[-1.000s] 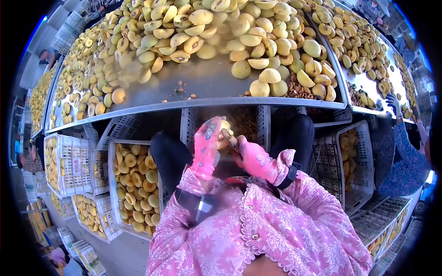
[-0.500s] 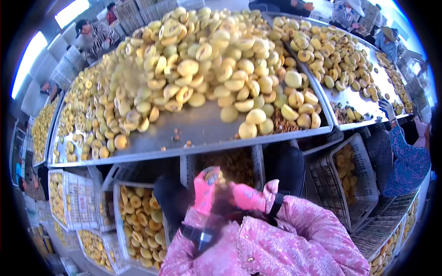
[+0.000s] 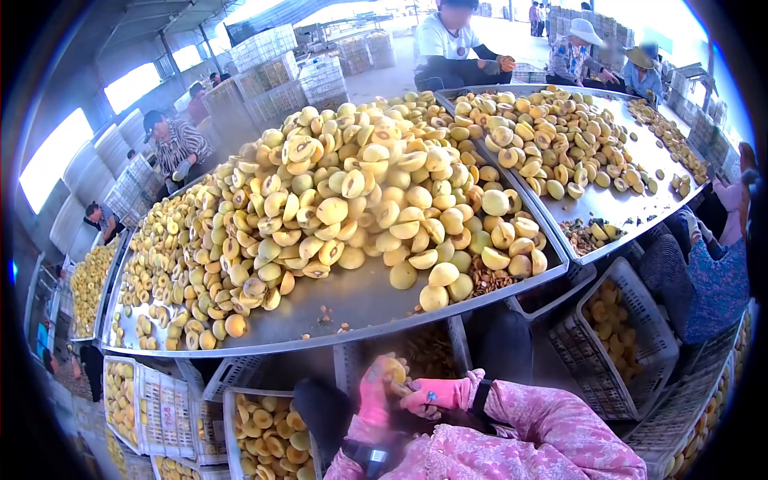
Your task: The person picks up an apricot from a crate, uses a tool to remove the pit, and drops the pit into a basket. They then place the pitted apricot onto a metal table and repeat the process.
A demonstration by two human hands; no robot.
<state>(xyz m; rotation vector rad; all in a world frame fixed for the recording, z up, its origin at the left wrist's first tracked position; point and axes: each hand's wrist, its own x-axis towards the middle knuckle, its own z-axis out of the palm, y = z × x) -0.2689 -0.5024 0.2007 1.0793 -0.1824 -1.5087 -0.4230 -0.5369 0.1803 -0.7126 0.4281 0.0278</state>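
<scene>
1. Fruit: grasped by left hand, pink-gloved, below near edge of table.
2. Right hand: pink-gloved, fingers curled close to fruit; cannot tell whether it grips anything.
3. Table: bare metal at front, fruit halves heaped behind.
4. Crate of fruit halves: beside left knee.

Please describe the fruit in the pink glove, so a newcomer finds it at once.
Find the big metal table heaped with yellow fruit halves. Below its near edge, a pink-gloved left hand holds the fruit, with the right hand beside it. Unlike the heaped halves, it is held off the table.
</scene>
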